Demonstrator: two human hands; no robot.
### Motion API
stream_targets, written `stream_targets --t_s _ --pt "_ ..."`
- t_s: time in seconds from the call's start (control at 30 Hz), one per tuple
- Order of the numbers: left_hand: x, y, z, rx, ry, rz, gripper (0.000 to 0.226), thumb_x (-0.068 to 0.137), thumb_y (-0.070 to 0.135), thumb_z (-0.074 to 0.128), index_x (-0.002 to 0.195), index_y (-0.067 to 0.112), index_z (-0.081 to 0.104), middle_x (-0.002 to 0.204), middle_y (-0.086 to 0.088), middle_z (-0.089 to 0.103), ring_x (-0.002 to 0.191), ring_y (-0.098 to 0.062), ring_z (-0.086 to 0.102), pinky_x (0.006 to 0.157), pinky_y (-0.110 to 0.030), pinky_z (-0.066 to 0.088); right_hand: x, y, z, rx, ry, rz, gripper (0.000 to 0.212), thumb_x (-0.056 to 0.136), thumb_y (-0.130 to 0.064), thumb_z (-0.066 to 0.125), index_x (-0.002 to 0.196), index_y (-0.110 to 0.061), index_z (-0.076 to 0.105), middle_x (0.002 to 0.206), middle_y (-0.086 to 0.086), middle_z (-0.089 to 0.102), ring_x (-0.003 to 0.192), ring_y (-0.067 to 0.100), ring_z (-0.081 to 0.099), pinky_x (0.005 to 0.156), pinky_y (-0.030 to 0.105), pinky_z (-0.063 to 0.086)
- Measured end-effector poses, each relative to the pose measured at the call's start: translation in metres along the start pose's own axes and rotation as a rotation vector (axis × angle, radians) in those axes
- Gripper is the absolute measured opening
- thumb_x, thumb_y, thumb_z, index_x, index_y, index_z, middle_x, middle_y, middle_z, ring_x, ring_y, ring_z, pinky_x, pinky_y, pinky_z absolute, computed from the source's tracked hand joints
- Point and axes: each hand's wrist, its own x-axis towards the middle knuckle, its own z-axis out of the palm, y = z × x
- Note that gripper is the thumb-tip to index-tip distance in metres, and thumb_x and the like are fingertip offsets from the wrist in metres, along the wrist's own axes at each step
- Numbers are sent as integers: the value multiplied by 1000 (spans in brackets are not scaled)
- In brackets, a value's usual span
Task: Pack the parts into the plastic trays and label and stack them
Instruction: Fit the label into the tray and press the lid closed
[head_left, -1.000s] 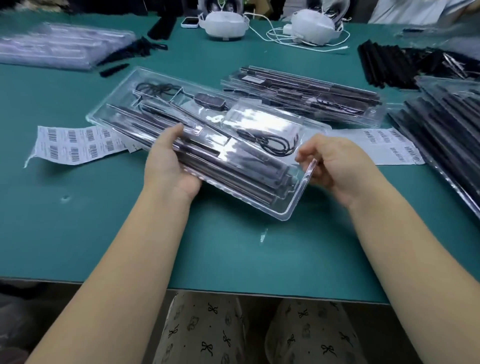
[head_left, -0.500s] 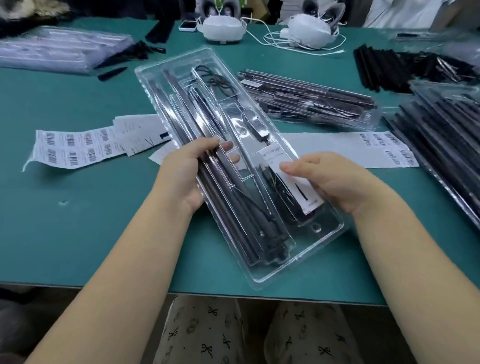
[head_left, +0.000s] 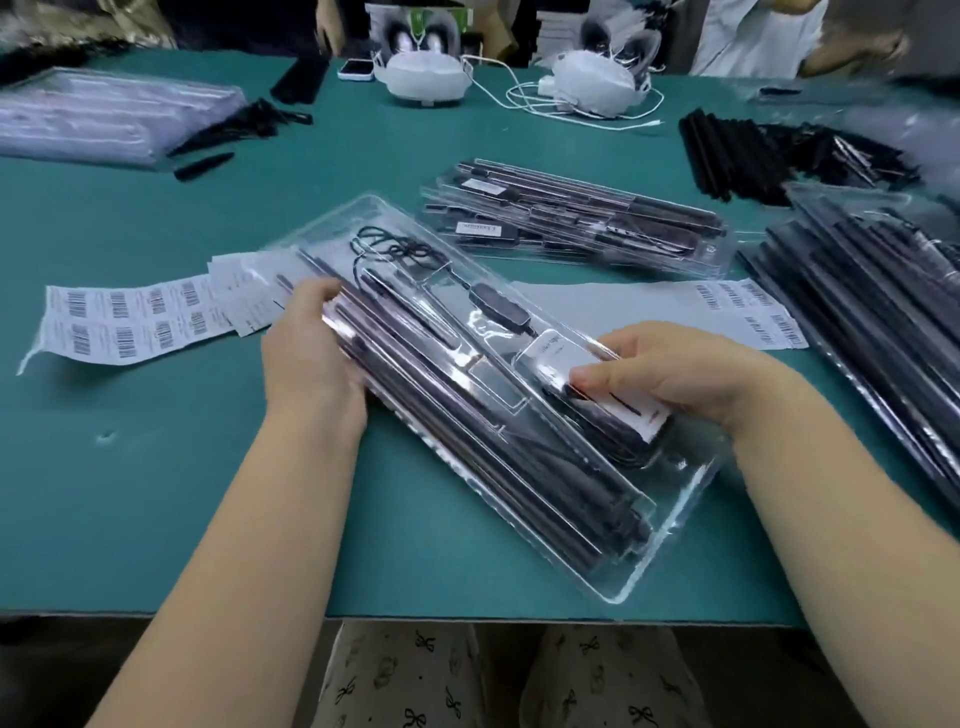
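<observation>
Swung round since half a second ago, the long clear plastic tray now lies slantwise on the green table, its near corner close to the table edge, where earlier it pointed almost straight away. In the head view, the left hand curls over the tray's left long side, fingers clasping the bundle of long dark rods inside. The right hand grips the right side, thumb pressing a white rectangular label onto the lid above the coiled black cable. Labelling looks nearly done, so stacking probably comes next: the pile of filled clear trays waits beyond the fingertips. White barcode sticker sheets lie left of the left fingers.
</observation>
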Motion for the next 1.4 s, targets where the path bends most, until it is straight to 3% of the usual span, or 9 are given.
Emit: stream_targets --t_s 0.2,0.3,0.4,0.63,0.8,0.9,1.0,1.2,1.4 --pt "-3 1 -5 131 258 153 94 58 33 59 143 11 27 119 -3 52 100 -23 52 81 -30 39 12 -31 -54 -652 226 85 53 76 -58 65 118 -25 61 109 -10 56 93 15 52 81 31 39" --pt "-5 2 -6 236 332 232 90 69 34 59 146 18 17 119 9 46 105 -22 51 89 -35 42 22 -32 -66 -632 218 38 40 82 -45 58 101 -10 62 94 7 61 79 22 54 69 35 40" --pt "-6 0 -8 393 312 244 76 81 28 61 144 20 19 136 -3 36 113 -24 47 89 -33 37 44 -20 -64 -551 328 64 35 96 -26 45 110 3 60 113 21 60 105 34 54 83 36 42" --pt "-8 -13 -7 776 258 299 71 82 11 60 140 24 21 141 -9 20 125 -30 35 106 -45 33 72 11 -56 -889 541 -125 59 93 -57 25 56 -16 43 56 1 50 58 21 48 49 29 27" --pt "-9 -19 -4 953 262 315 84 80 4 60 146 26 13 147 -8 10 122 -20 22 93 -24 19 96 9 -54 -1005 879 -576 22 84 -21 61 96 -6 70 94 15 66 90 36 56 75 41 48" --pt "-11 -20 -2 1029 252 303 86 78 3 59 147 24 12 151 -8 7 131 -26 17 105 -31 17 120 2 -76 -1024 767 -93 71 84 -49 60 144 -22 34 144 13 40 132 34 32 106 47 28" --pt "-13 -20 0 1123 237 324 86 77 7 60 148 24 13 154 -7 4 139 -27 8 116 -40 10 136 8 -88 -978 610 157 78 86 -64 49 149 -36 13 158 4 17 143 31 15 112 53 18" --pt "-14 -24 3 1229 186 408 85 77 9 59 148 20 14 155 -10 1 142 -24 1 116 -43 -5 136 16 -93 -861 576 67 60 87 -55 56 141 -41 34 155 -3 25 141 26 24 108 56 24" --pt "-15 -24 3 1228 163 404 82 79 10 59 148 22 16 155 -7 4 143 -21 0 115 -41 -9 133 19 -103 -800 468 1 59 89 -46 59 142 -41 34 159 -3 16 146 27 9 113 58 1"
